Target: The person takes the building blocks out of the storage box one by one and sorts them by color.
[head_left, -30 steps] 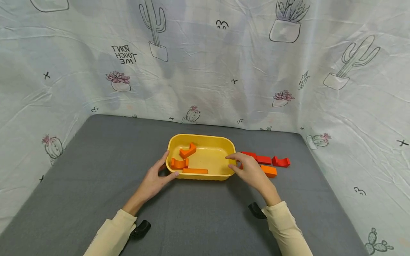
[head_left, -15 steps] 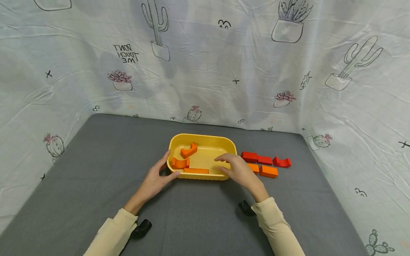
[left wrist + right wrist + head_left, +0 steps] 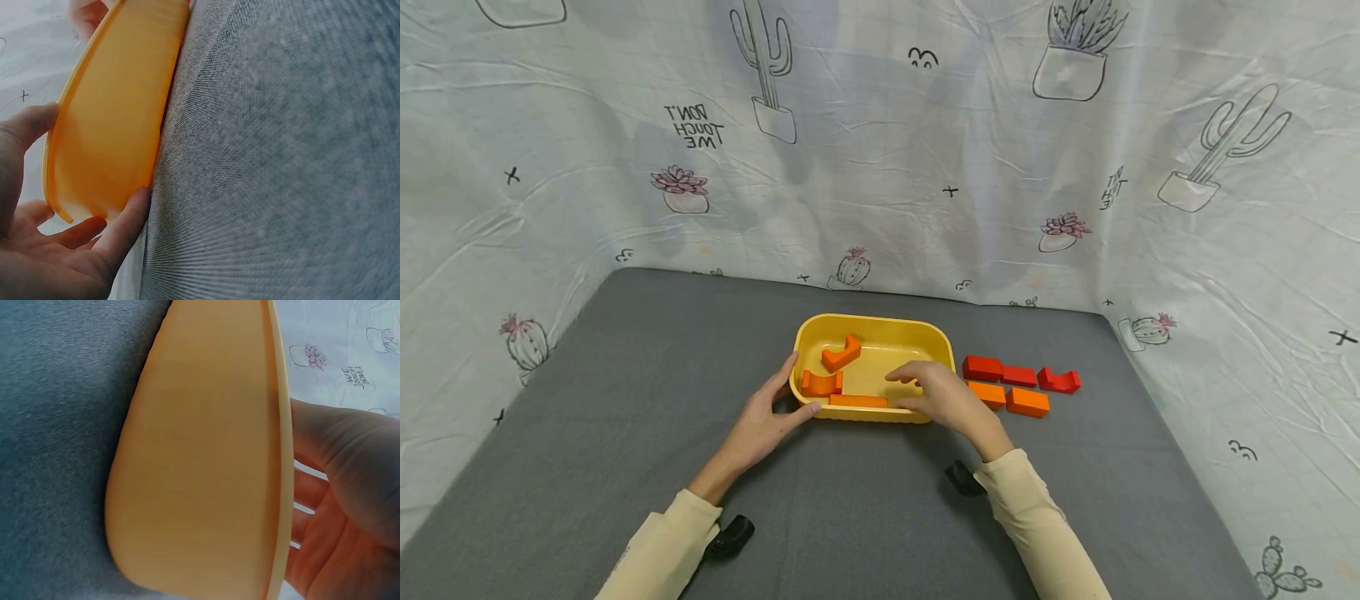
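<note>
A yellow plastic tub [image 3: 895, 375] stands on the grey cloth. My left hand [image 3: 756, 429] holds its left end, thumb on the near rim and fingers around the outer wall; the left wrist view shows this hand [image 3: 69, 250] against the tub wall [image 3: 112, 119]. Inside lie an angled orange block [image 3: 841, 354], an orange block with a curved cutout [image 3: 822, 383] and a long orange block [image 3: 859, 402]. My right hand [image 3: 951, 404] reaches over the right part of the tub, fingers spread and nothing seen between them. In the right wrist view the tub wall [image 3: 194, 456] hides its fingertips.
To the right of the tub lie two orange blocks [image 3: 1027, 402], two red blocks [image 3: 982, 368] and a red block with a curved cutout [image 3: 1059, 381]. A white printed curtain [image 3: 880, 167] rises behind the grey cloth [image 3: 850, 517] and along its sides.
My right hand has moved left from the tub's right rim to over its inside, near the long orange block's right end. The left hand and the blocks have stayed in place.
</note>
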{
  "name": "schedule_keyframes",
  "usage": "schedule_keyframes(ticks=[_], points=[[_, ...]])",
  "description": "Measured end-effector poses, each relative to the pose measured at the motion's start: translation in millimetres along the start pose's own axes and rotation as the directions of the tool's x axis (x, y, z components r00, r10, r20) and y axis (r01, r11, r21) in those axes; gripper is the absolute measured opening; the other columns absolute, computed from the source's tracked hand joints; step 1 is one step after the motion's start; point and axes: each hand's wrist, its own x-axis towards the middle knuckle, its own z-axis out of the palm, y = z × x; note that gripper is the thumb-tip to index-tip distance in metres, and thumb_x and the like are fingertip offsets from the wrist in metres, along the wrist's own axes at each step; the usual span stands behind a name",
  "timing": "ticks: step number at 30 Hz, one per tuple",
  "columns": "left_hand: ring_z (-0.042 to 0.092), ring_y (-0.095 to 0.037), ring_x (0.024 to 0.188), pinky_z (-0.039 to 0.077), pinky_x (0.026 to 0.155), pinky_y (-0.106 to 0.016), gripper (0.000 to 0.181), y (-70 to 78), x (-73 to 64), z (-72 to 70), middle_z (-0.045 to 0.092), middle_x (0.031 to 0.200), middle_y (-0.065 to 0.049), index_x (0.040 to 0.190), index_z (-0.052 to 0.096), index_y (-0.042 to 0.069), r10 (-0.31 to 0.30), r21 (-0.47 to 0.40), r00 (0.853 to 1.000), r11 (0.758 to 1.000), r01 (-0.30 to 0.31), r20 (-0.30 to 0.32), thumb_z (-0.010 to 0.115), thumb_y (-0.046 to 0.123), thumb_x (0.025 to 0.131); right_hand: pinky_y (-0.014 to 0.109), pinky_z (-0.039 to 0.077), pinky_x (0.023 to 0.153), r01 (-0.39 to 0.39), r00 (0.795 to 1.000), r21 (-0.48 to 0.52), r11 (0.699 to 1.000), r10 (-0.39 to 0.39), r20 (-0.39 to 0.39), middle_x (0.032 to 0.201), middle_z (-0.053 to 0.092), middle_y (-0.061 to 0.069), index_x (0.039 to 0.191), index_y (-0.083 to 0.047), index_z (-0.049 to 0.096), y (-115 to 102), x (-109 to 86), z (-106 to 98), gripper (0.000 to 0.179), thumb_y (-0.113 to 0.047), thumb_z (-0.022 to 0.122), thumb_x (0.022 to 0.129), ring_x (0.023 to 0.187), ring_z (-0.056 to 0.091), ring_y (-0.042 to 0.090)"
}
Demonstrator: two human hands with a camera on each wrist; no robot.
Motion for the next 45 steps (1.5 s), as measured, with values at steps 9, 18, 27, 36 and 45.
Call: schedule_keyframes(ticks=[9,18,27,36,45], points=[[0.042,-0.032,0.135,0.036,0.108,-0.054,0.092,2.4,-0.9,-0.4,0.026,0.159,-0.011,0.158,0.019,0.023,0.005,0.001,1.0,1.0,-0.005,-0.01,0.075,0.037,0.087,0.039,0.052,0.092,0.088,0.986,-0.003,0.996,-0.086,0.14,0.118,0.069,0.009,0.122,-0.003,0.068,-3,21.2,4,0.038,-0.009,0.077,0.085,0.105,0.064,0.025],[0.044,-0.032,0.133,0.039,0.105,-0.052,0.092,3.9,0.0,-0.5,0.027,0.159,-0.01,0.158,0.02,0.023,-0.001,-0.003,1.0,1.0,0.001,-0.007,0.076,0.036,0.087,0.036,0.05,0.095,0.072,0.98,-0.005,0.997,-0.07,0.185,0.12,0.067,0.006,0.123,-0.006,0.068,-5,34.1,12,0.04,-0.006,0.077,0.084,0.107,0.062,0.022],[0.042,-0.032,0.134,0.037,0.107,-0.053,0.093,5.0,0.6,-0.2,0.025,0.159,-0.01,0.158,0.019,0.024,-0.012,-0.004,1.0,1.0,0.012,-0.005,0.076,0.038,0.086,0.035,0.051,0.094,0.078,0.974,0.041,0.996,-0.085,0.209,0.12,0.068,0.006,0.122,-0.005,0.069,-2,39.8,14,0.039,-0.001,0.076,0.083,0.107,0.063,0.02],[0.041,-0.033,0.136,0.037,0.107,-0.053,0.092,3.3,0.1,0.0,0.025,0.16,-0.01,0.158,0.02,0.024,-0.007,-0.004,1.0,1.0,0.007,-0.008,0.076,0.038,0.087,0.034,0.051,0.091,0.107,0.98,0.019,0.994,-0.109,0.165,0.117,0.069,0.006,0.119,-0.004,0.07,0,41.7,17,0.036,0.0,0.075,0.084,0.102,0.062,0.019],[0.042,-0.033,0.135,0.037,0.107,-0.053,0.092,2.7,0.1,1.4,0.025,0.16,-0.01,0.158,0.02,0.024,-0.013,-0.001,1.0,1.0,0.013,-0.011,0.075,0.039,0.087,0.032,0.053,0.086,0.128,0.984,-0.03,0.991,-0.123,0.126,0.111,0.07,0.006,0.114,-0.004,0.072,0,41.3,19,0.032,-0.003,0.078,0.082,0.096,0.063,0.018]])
